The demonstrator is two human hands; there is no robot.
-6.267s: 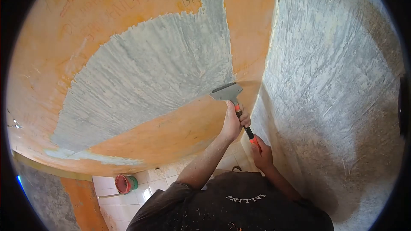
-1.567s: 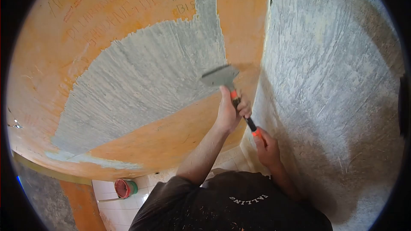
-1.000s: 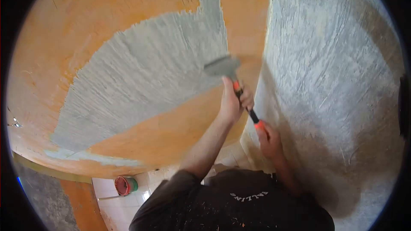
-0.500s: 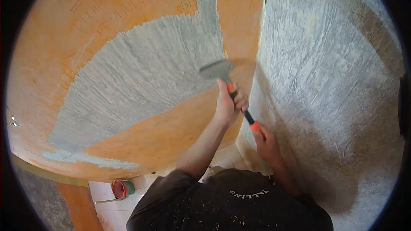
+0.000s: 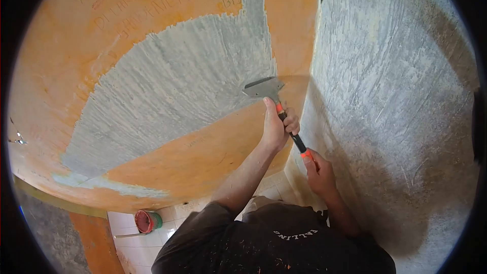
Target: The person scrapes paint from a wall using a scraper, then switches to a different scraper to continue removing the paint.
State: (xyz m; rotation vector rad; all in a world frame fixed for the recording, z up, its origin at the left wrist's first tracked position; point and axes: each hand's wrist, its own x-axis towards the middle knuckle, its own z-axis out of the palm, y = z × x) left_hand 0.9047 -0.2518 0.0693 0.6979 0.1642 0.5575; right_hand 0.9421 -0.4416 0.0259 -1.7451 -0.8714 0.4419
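Scraper point(image 5: 265, 88) sits with its blade flat on the orange wall point(image 5: 203, 147), at the lower edge of the bare grey patch point(image 5: 172, 86). The left hand point(image 5: 275, 129) has its grip clenched just below the blade, probably to press it in. The right hand point(image 5: 319, 172) is clenched round the handle end, probably to push and steer.

Orange-handled scraper point(image 5: 271, 99), blade against orange wall point(image 5: 203, 147)

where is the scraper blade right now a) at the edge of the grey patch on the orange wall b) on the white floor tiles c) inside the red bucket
a, the scraper has its blade against the orange wall at the grey patch's lower right edge.
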